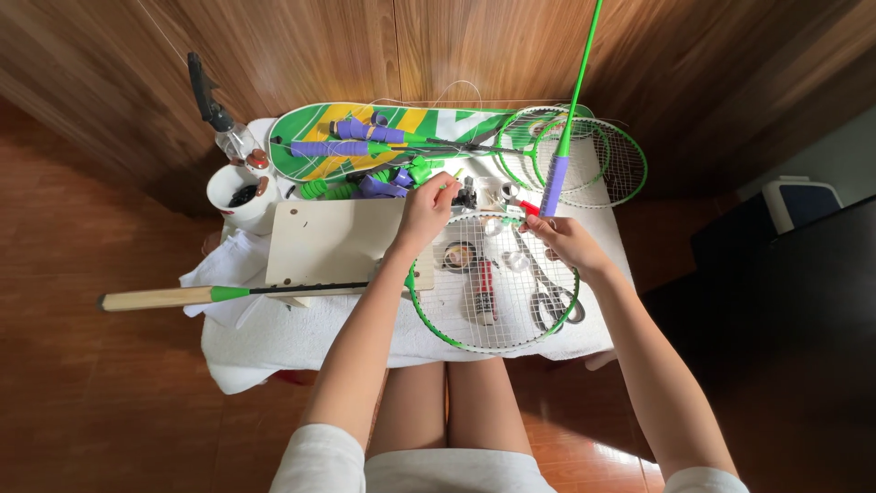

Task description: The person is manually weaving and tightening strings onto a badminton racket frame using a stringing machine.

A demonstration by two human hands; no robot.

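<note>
Green racket (484, 292); handle left

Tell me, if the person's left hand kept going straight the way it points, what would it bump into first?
The left hand points up and away across the table, so it would likely first meet the green and purple grip rolls, then the racket bag. Depth is hard to judge from above.
</note>
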